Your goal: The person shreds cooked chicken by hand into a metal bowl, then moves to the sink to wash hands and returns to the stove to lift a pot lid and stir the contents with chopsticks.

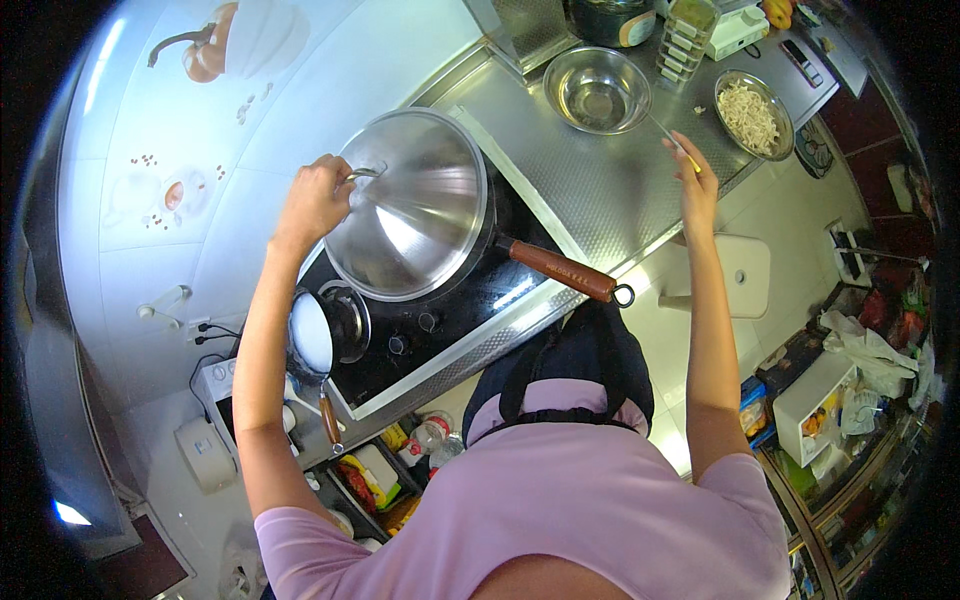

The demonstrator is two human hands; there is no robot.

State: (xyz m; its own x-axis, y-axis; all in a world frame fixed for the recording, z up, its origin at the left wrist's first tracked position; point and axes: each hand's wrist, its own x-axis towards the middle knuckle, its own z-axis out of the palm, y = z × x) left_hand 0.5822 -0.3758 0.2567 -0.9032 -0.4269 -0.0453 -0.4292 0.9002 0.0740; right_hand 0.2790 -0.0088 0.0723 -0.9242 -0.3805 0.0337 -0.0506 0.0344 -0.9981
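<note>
My left hand (316, 196) grips the handle of a domed steel lid (420, 202), which covers a wok on the black cooktop. The wok's brown wooden handle (562, 270) points down to the right. In my right hand (694, 176) is a thin utensil (675, 142) with a yellow part on its handle. Its far end reaches toward the rim of a steel bowl (598, 90) on the metal counter. Further right stands a steel bowl of pale shredded food (748, 116); what the food is, I cannot tell.
A small pan (310, 334) with a wooden handle sits left of the cooktop (442, 337), near a second burner. Stacked clear containers (684, 45) and a white device (736, 31) stand at the counter's back. Below are an open drawer (367, 480) and a plastic stool (739, 275).
</note>
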